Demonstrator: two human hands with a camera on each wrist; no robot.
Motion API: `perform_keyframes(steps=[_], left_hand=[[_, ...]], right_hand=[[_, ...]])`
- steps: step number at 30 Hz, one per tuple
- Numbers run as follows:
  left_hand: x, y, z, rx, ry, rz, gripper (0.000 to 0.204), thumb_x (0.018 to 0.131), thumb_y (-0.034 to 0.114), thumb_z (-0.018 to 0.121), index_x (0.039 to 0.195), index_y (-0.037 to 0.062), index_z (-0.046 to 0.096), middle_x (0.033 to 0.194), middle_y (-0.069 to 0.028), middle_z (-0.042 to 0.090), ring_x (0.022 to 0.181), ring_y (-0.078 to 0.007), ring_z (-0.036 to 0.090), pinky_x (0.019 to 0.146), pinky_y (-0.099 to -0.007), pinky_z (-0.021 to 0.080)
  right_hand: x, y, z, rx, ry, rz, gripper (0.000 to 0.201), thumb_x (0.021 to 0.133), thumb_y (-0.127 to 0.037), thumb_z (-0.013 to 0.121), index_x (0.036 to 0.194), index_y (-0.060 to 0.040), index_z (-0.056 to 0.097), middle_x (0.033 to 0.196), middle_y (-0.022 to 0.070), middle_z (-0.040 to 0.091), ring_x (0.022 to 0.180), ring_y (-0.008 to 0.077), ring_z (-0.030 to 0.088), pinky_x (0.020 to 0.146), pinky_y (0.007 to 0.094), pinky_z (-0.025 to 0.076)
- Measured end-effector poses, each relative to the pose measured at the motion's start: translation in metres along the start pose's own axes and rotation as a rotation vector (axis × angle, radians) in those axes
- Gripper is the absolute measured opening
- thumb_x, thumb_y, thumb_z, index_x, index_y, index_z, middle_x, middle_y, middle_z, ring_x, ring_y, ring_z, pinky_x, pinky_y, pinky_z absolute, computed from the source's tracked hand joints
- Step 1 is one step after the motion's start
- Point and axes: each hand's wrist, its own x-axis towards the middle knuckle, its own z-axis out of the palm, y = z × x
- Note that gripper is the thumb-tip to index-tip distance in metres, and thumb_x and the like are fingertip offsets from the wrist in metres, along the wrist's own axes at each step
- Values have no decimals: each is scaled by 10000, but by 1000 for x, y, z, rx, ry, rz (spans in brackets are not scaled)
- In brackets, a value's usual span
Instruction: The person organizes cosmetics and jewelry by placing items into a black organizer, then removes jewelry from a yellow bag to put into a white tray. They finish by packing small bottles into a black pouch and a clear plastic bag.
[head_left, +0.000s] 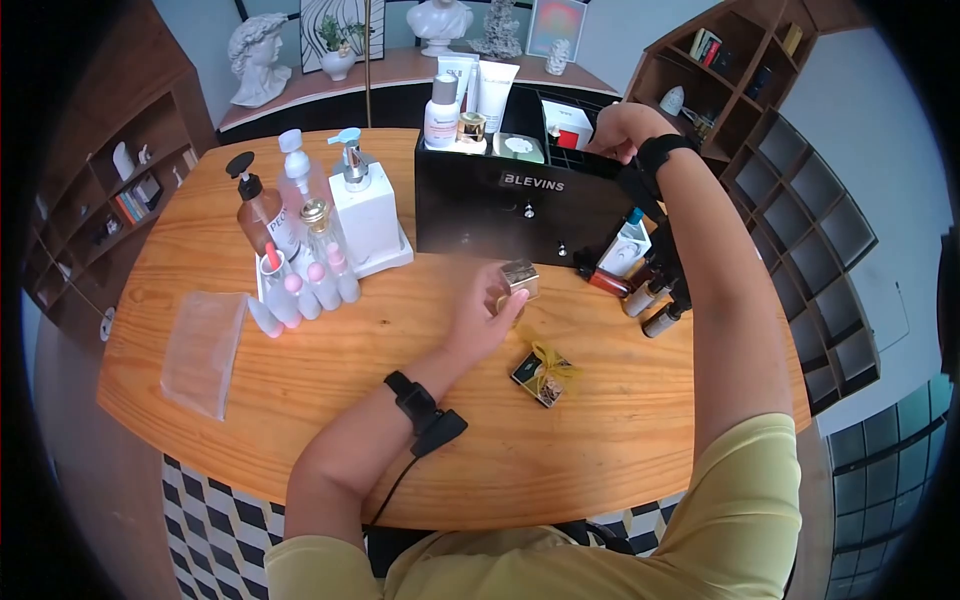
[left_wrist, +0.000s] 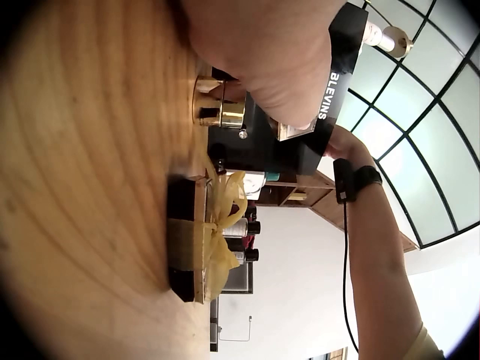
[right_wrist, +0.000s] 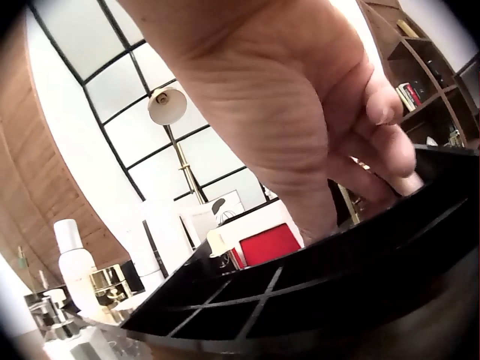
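My left hand (head_left: 480, 312) grips a small squarish gold-toned container (head_left: 519, 275) just above the table, in front of the black organizer (head_left: 470, 205) marked BLEVINS. In the left wrist view a shiny gold cylindrical part (left_wrist: 234, 114) shows beneath that hand, whose palm hides much of the container. My right hand (head_left: 628, 128) reaches into the organizer's top at the right rear, fingers bent down behind the black rim (right_wrist: 375, 214); whether they hold anything I cannot tell. Near the left hand lies a small dark box (head_left: 543, 378) tied with a yellow ribbon (head_left: 548, 366).
Pump bottles and a white dispenser (head_left: 368, 215) stand at the left, with several small pink-capped bottles (head_left: 318, 285) before them. A translucent pouch (head_left: 205, 352) lies farther left. Tubes (head_left: 494, 95) and a red-and-white box (head_left: 568, 124) fill organizer sections. Small bottles (head_left: 660, 318) crowd its right side.
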Motion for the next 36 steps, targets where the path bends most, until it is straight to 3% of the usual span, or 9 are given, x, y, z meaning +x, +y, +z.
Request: perform_keyframes(steps=[5,8,11,16,21,24,28,33,36], left_hand=[[1,-2,1,86,20,92,278,905,100,618,1154,45,506,1012,-44,626,853,-98,589,699,-235,471],[0,1,2,34,21,50,288,908,100,612,1166,36,503,1022,-46,625,885,-108,589,730,-244,473],[0,0,3,-36,20,-5,340,902,150,627,1188,46,475,1039,-33,610,943,-110,546,795,-260,419],[0,-10,6,-23,52,54,401,903,110,611,1259,41,441,1108,-60,589,975,-117,550,823,-270,437],[0,-6,6,71,36,-17,448,902,39,583,1314,34,407,1152,-67,564,999,-108,545,804,-255,478],[1,-15,5,-4,-38,-3,466,898,52,590,1330,70,417,1124,-58,568,982,-117,555,794,-260,487],[19,49,21,496,-11,237,441,856,147,663,1259,74,500,1053,-62,583,923,-133,566,742,-264,475],[120,100,49,644,-57,429,427,831,214,693,1197,49,551,930,-62,567,805,-151,557,672,-257,465],[195,100,65,846,-86,549,403,821,193,699,1162,41,545,1001,-146,590,885,-266,618,780,-342,506]], right_hand=[[19,9,10,142,-43,7,303,768,-329,727,845,-36,717,770,57,659,572,168,552,502,320,440],[13,11,0,67,186,19,324,728,-330,741,836,-25,716,755,58,660,566,154,549,494,324,437],[13,37,-14,308,360,-78,360,671,-312,777,680,27,655,631,71,611,525,143,583,484,245,482],[-47,70,-17,493,277,-226,439,621,-437,753,717,-14,685,644,100,619,533,142,572,481,277,449],[-110,96,71,541,194,-462,366,708,-383,721,786,-26,710,625,30,637,565,103,594,502,238,458],[-152,91,134,352,185,-451,324,651,-316,737,778,-19,707,649,109,667,589,207,645,568,302,513],[-182,81,230,306,206,-415,255,634,-272,720,692,-29,671,658,163,651,625,298,651,609,359,530],[-194,85,266,434,434,-389,245,657,-252,709,632,-37,594,661,153,632,626,323,633,610,392,519],[-197,86,277,511,471,-380,290,680,-263,723,662,-35,545,684,147,610,657,338,619,605,408,500]])
